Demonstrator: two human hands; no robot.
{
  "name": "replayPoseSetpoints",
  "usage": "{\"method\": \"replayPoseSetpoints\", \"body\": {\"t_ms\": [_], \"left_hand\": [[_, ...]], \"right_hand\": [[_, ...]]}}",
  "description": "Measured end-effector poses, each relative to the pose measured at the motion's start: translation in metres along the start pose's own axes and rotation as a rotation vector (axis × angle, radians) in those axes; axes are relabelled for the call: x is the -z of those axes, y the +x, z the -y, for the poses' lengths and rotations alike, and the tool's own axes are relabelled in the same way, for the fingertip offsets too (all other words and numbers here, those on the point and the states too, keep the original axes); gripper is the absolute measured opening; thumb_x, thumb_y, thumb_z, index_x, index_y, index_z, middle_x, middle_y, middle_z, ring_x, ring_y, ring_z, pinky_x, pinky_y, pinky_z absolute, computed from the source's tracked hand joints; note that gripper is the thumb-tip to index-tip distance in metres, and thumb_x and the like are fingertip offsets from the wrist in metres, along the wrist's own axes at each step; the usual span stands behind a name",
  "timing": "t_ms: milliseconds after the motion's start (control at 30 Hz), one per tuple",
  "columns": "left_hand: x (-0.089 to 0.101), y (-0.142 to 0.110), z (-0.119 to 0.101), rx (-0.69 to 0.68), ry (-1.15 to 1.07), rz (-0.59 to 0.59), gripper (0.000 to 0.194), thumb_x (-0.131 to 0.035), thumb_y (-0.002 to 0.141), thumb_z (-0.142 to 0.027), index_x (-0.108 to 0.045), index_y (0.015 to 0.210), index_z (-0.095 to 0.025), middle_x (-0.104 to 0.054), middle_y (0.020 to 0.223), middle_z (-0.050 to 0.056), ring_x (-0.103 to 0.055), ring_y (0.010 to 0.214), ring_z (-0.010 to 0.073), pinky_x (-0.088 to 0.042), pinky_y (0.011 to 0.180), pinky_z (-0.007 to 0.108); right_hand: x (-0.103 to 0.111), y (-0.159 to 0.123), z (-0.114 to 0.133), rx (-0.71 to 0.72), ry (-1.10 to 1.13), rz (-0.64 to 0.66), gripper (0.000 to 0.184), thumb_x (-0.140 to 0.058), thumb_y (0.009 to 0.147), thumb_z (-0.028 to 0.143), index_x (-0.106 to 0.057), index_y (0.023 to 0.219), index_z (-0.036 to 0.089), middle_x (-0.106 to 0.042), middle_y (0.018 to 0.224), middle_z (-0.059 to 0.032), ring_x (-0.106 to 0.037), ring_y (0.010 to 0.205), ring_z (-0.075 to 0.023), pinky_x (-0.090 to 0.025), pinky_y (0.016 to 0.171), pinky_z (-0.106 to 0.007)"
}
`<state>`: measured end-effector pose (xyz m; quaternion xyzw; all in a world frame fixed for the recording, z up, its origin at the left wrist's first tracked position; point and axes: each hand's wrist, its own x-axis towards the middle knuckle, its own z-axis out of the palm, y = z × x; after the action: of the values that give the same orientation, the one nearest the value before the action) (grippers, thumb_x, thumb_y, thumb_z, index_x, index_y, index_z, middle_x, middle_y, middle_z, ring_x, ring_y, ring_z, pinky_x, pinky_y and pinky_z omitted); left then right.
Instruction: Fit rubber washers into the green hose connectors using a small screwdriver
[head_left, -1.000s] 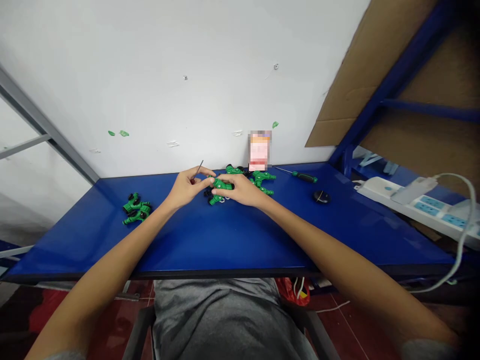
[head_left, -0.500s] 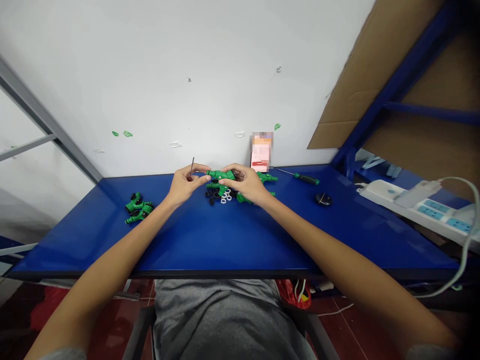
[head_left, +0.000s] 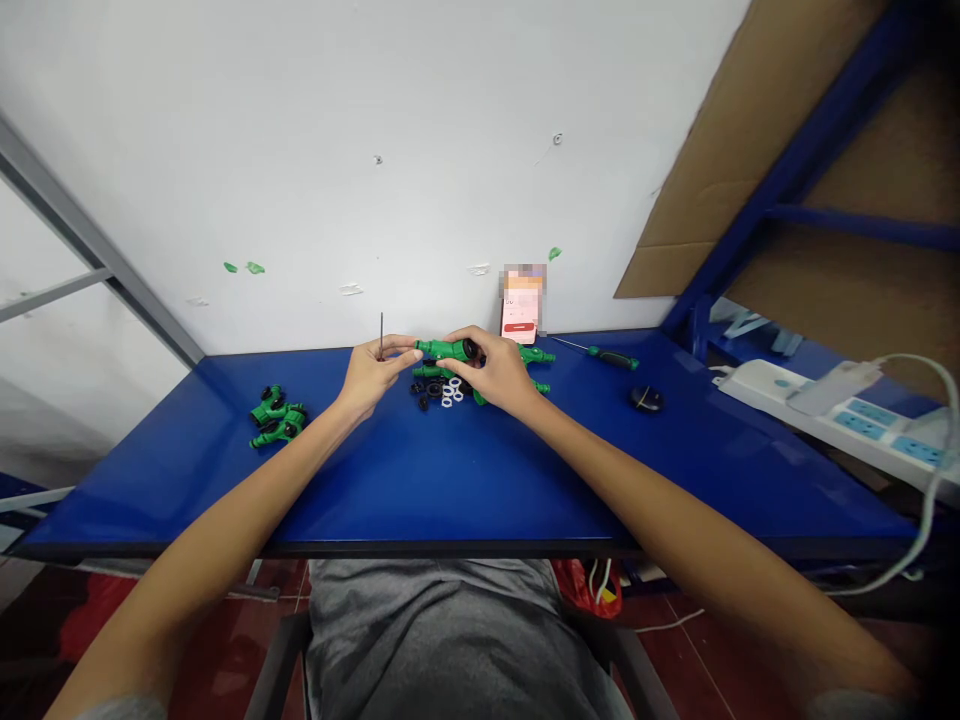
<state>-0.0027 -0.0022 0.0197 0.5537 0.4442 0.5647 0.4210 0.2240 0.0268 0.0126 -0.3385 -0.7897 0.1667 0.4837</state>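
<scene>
My right hand [head_left: 495,370] is closed round a green plastic hose fitting [head_left: 444,349], held level above the table, with a black ring on its right end. At the fitting's narrow left end, my left hand [head_left: 371,372] pinches with thumb and forefinger. That same hand also keeps a thin dark-shafted tool [head_left: 382,335], its shaft pointing up and its handle mostly hidden in the palm. Under the hands lie more green fittings [head_left: 536,356], several white rings [head_left: 451,393] and small black parts [head_left: 424,402], partly covered by my right hand.
A group of green and black fittings [head_left: 276,420] lies at the left of the blue table [head_left: 450,490]. A phone [head_left: 523,310] leans on the wall. To the right are a green-and-black screwdriver [head_left: 613,357], a small black object [head_left: 646,399] and a white power strip [head_left: 840,410].
The green fitting has turned slightly in my fingers, and its black right end shows more. The tool's shaft has shifted a little left and stands more upright.
</scene>
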Motion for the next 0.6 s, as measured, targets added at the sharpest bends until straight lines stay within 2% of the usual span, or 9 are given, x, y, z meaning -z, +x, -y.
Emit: {"method": "replayPoseSetpoints", "body": {"t_ms": [67,200,367,467,600], "left_hand": [[-0.0006,-0.0013,-0.0023,0.035,-0.043,0.011,0.054,-0.100,0.065,-0.049,-0.078,0.100,-0.014,-0.073,0.085,0.001,-0.022,0.045,-0.0016,-0.013,0.044,0.023],[-0.0006,-0.0021,-0.0059,0.083,-0.096,0.047,0.050,-0.102,0.064,-0.044,-0.077,0.096,-0.014,-0.069,0.077,-0.001,-0.022,0.043,-0.0017,-0.009,0.043,0.024],[0.0019,-0.0011,-0.0071,0.103,-0.093,0.114,0.048,-0.101,0.068,-0.048,-0.078,0.094,-0.014,-0.065,0.072,-0.002,-0.022,0.043,-0.0003,-0.009,0.043,0.024],[0.0037,-0.0005,-0.0064,0.047,-0.057,0.128,0.047,-0.098,0.073,-0.052,-0.077,0.095,-0.016,-0.063,0.074,-0.003,-0.020,0.043,-0.0004,-0.010,0.043,0.024],[0.0064,0.0018,-0.0050,-0.099,0.011,0.135,0.046,-0.096,0.077,-0.054,-0.076,0.097,-0.018,-0.069,0.085,-0.001,-0.024,0.043,-0.0006,-0.014,0.042,0.024]], "right_hand": [[-0.0004,-0.0001,-0.0021,0.040,-0.036,-0.002,0.030,-0.084,0.092,0.047,-0.077,0.110,0.024,-0.070,0.078,0.0001,-0.059,0.067,-0.0188,-0.048,0.069,-0.033],[0.0015,-0.0007,-0.0053,0.133,-0.110,0.002,0.024,-0.082,0.096,0.039,-0.076,0.114,0.023,-0.078,0.093,-0.0042,-0.065,0.072,-0.0202,-0.053,0.073,-0.035],[0.0068,-0.0010,-0.0055,0.305,-0.194,0.030,0.020,-0.074,0.104,0.035,-0.074,0.120,0.022,-0.081,0.111,-0.0101,-0.074,0.094,-0.0262,-0.059,0.085,-0.040],[0.0084,-0.0005,-0.0050,0.345,-0.205,0.028,0.020,-0.072,0.105,0.035,-0.074,0.120,0.021,-0.081,0.112,-0.0113,-0.074,0.097,-0.0267,-0.058,0.088,-0.040],[0.0087,0.0006,-0.0050,0.261,-0.134,0.048,0.024,-0.077,0.101,0.039,-0.076,0.117,0.022,-0.082,0.107,-0.0091,-0.071,0.082,-0.0230,-0.056,0.077,-0.037]]}}
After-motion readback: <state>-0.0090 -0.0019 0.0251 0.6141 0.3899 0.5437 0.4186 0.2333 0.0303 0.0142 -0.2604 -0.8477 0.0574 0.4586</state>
